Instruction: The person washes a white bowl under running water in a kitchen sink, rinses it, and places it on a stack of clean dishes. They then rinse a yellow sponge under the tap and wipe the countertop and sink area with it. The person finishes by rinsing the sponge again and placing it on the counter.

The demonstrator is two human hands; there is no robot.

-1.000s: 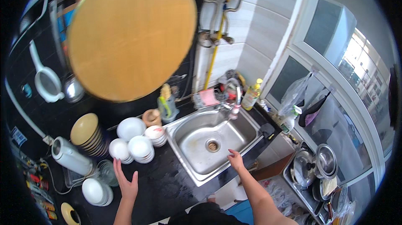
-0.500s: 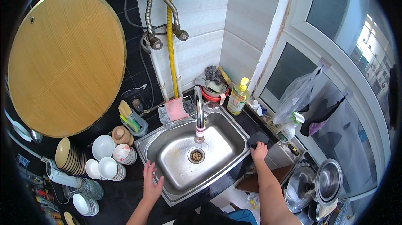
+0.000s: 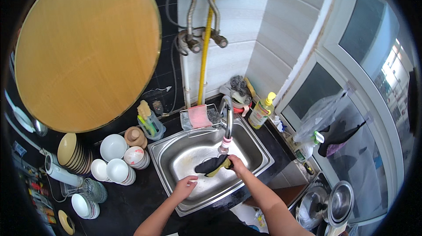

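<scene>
My right hand (image 3: 237, 165) is closed on one end of a dark grey cloth (image 3: 213, 164) that has a yellow-green side showing. The cloth hangs over the steel sink (image 3: 159, 162), just below the faucet (image 3: 229, 124) spout, and hides the drain. Over the sink's near left part, my left hand (image 3: 185, 187) is held with loosely bent fingers, thumb apart and nothing in it. A small gap separates it from the cloth.
Stacked white bowls (image 3: 118, 170) and beige bowls (image 3: 71, 152) stand left of the sink. Behind it are a pink cloth (image 3: 199, 116) on a rack and a yellow soap bottle (image 3: 261, 112). A spray bottle (image 3: 304, 150) and metal pots (image 3: 313, 205) are at right.
My right hand has brought the dark cloth from the counter at the sink's right edge to over the basin. My left hand has moved right, over the sink. The view has shifted.
</scene>
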